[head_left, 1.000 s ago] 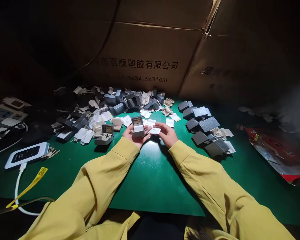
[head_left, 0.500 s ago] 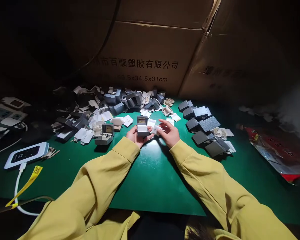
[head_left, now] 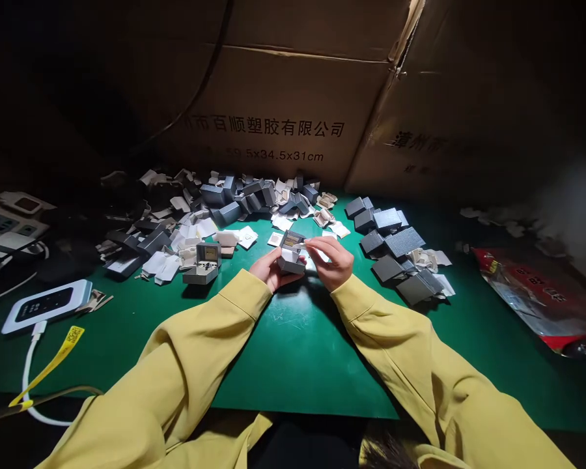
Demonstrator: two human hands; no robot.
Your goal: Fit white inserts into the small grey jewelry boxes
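Green matting (head_left: 293,365) spreads under our yellow sleeves, with cardboard cartons (head_left: 283,91) walling the back. Our left hand (head_left: 269,272) is closed around the base of a small grey hinged box (head_left: 290,255), held just above the mat in front of the heap of loose boxes (head_left: 244,198). Our right hand (head_left: 334,264) pinches a white insert card (head_left: 306,258) at the box's open mouth. Half a second ago the box stood upright with the card beside it. Now it tips rightward and the two meet, so we judge the fitting is under way.
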